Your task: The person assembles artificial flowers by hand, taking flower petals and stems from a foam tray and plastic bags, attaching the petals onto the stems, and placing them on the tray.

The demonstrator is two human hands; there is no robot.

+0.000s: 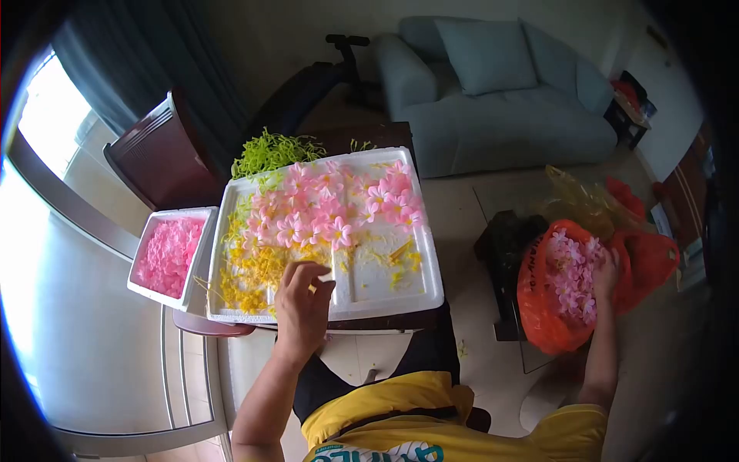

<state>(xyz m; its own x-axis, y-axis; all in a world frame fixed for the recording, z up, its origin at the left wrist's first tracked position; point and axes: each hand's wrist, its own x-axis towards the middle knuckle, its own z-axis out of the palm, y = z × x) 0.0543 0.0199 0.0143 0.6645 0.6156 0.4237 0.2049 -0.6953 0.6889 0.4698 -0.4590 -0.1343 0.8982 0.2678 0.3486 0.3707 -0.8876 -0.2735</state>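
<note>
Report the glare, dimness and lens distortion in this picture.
Head view: glare bleaches the tall, bright window at left; the blue-grey fabric sofa sits in dimmer light, while the pink-petalled flowers on the rectangular white foam tray are well lit; wide-angle distortion bows the grey metal window frame, and the corners fall to black.

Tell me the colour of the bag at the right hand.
The plastic bag is red-orange; the head view shows it best.

Printed in dark capitals up the side of a crumpled, translucent red plastic bag (pixel 537 322): seemingly "HAN", remainder unclear. Lettered in teal and white across a yellow fabric shirt (pixel 500 445): cropped, unreadable.
</note>
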